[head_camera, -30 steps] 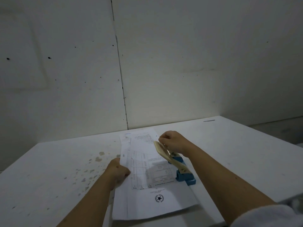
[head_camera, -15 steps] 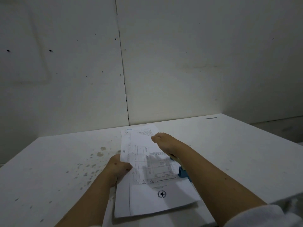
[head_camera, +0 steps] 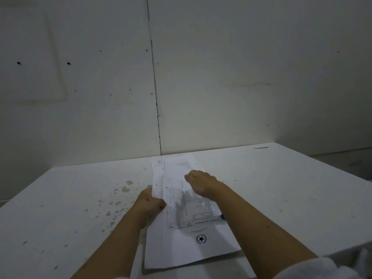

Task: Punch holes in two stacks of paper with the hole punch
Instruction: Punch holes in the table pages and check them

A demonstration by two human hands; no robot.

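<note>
gripping the left edge of the paper stack [head_camera: 181,234] on the desk [head_camera: 291,188], the left hand [head_camera: 150,206] pinches it; the right hand [head_camera: 201,185], curled, presses the blue hole punch [head_camera: 222,216], nearly hidden beneath

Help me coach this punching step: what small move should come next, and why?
Probably lift the right hand off the hole punch, which is almost hidden beneath it, while the left hand grips the paper stack, then slide the stack out leftward.
</note>
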